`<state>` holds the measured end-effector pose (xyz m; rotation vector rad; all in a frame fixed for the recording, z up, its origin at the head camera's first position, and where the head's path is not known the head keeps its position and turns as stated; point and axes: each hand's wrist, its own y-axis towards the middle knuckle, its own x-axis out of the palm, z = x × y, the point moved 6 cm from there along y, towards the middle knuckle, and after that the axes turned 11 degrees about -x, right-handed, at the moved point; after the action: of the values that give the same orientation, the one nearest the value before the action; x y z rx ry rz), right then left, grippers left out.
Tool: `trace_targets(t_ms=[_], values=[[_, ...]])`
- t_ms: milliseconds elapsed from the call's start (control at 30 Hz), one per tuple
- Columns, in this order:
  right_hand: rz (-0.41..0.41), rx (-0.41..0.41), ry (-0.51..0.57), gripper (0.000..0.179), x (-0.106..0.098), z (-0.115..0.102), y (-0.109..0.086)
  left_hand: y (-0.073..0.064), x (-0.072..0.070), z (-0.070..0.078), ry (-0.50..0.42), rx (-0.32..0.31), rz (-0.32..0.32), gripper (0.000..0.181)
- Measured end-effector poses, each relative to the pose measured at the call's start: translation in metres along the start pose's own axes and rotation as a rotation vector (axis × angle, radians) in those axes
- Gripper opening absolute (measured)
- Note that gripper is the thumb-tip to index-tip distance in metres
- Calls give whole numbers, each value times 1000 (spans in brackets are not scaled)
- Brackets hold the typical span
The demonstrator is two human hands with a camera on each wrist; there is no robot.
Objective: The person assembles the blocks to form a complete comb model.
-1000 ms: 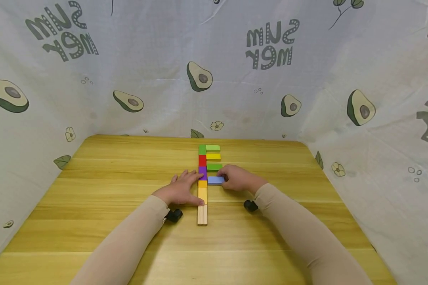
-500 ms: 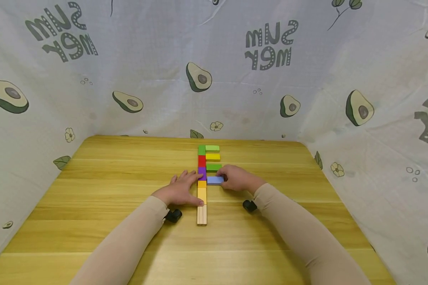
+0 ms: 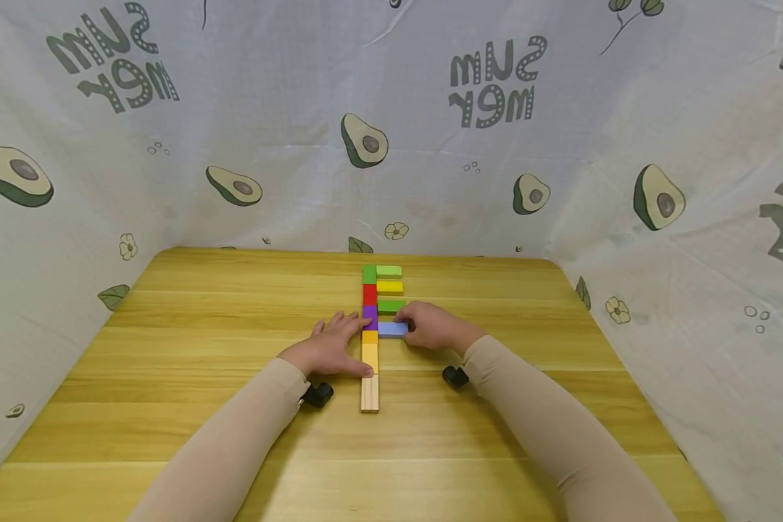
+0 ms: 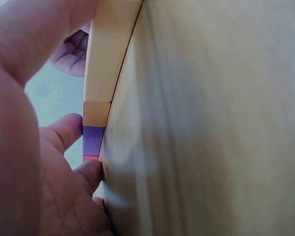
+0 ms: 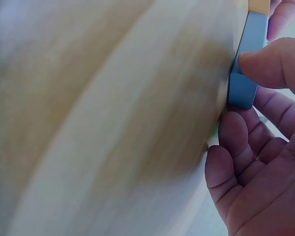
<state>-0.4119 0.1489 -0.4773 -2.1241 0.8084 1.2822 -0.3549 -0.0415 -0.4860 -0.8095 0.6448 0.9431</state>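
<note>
In the head view, my right hand pinches the outer end of a blue block, which lies flat at a right angle to a column of blocks. My left hand is spread along the column's left side, a fingertip on the purple block and the thumb by the pale yellow block. A small orange block sits between those two. Up close in the right wrist view, thumb and fingers hold the blue block. The left wrist view shows fingertips at the purple block.
Farther up the column are a red block and a green block. Light green, yellow and green side blocks stick out rightward. A plain wood block forms the near end on the wooden table.
My right hand has shifted slightly left with the blue block, whose inner end is now right at the column. The left hand has stayed in place.
</note>
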Motion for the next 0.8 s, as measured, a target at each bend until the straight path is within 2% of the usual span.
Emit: trace_targets(t_ms=[400, 800], values=[[12, -3, 51, 39, 0, 1, 0, 2, 1, -2, 10, 7, 2, 103], [60, -21, 111, 39, -4, 3, -3, 3, 2, -3, 12, 4, 4, 104]])
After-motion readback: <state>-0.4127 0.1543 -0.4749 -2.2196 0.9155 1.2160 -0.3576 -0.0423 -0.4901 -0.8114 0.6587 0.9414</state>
